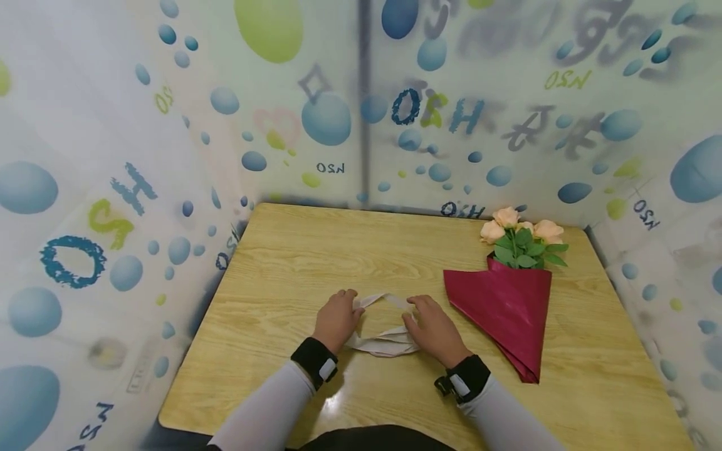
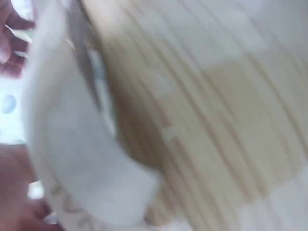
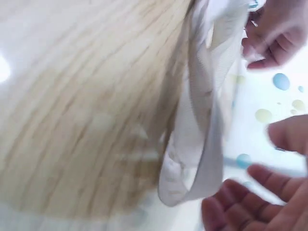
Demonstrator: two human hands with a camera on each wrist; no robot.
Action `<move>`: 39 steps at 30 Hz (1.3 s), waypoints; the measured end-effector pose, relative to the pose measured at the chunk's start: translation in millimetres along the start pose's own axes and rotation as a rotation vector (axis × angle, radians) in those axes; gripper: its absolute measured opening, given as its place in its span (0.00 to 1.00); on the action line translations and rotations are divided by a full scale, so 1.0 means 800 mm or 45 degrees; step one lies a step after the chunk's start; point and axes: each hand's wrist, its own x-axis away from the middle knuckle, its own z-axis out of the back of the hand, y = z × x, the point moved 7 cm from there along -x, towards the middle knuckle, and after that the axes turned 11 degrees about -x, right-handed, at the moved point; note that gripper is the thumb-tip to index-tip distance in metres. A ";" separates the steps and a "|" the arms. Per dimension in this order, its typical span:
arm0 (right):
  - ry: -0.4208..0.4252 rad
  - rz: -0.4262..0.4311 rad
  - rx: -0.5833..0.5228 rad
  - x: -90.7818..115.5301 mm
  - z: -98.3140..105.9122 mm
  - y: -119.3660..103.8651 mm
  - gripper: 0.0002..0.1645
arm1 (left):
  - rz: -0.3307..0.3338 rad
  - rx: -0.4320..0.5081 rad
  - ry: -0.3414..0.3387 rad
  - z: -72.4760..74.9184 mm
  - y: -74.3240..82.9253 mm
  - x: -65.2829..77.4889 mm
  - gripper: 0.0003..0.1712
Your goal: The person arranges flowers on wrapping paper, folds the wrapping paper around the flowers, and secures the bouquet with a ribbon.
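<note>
An off-white cloth bag (image 1: 386, 346) stands low on the table between both hands, its opening spread and a strap (image 1: 380, 297) arching along the far side. My left hand (image 1: 336, 321) pinches the bag's left edge between thumb and fingers. At the other end, my right hand (image 1: 439, 331) is close against the fabric. The right wrist view shows that right hand (image 3: 281, 199) with fingers spread beside the bag's looped edge (image 3: 209, 163). Blurred dark print marks the bag's outside (image 2: 86, 139) in the left wrist view.
A bouquet of peach roses (image 1: 548, 231) with green leaves, in dark red wrapping (image 1: 510, 300), lies on the wooden table (image 1: 316, 244) to the right. Walls of printed sheeting (image 1: 282, 125) with blue and green dots enclose the table's back and sides.
</note>
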 end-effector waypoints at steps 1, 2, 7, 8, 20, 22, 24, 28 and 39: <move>-0.010 -0.041 0.027 -0.003 -0.003 0.003 0.29 | 0.056 -0.028 0.008 -0.001 -0.006 0.001 0.17; -0.024 -0.082 0.054 -0.006 -0.006 0.006 0.31 | 0.087 -0.060 0.006 -0.003 -0.012 0.003 0.15; -0.103 -0.110 0.137 -0.020 -0.021 0.010 0.38 | -0.055 -0.080 0.032 -0.011 -0.011 0.002 0.08; -0.111 -0.066 0.138 -0.024 -0.024 0.005 0.40 | -0.120 -0.037 0.044 -0.011 -0.007 0.001 0.08; -0.258 -0.133 -0.768 -0.035 0.006 -0.020 0.15 | -0.101 0.900 -0.006 0.022 -0.003 -0.011 0.13; -0.260 -0.229 -0.928 -0.036 0.022 -0.009 0.18 | -0.038 0.920 0.024 0.028 -0.021 -0.011 0.14; -0.258 -0.295 -0.999 -0.034 0.039 0.003 0.20 | -0.019 0.909 0.021 0.032 -0.036 -0.012 0.14; -0.221 -0.362 -0.994 -0.027 0.074 0.028 0.21 | -0.017 0.883 -0.016 0.044 -0.062 -0.014 0.20; -0.267 -0.240 -0.658 0.012 0.168 0.059 0.18 | 0.109 0.802 -0.003 0.112 -0.121 0.000 0.20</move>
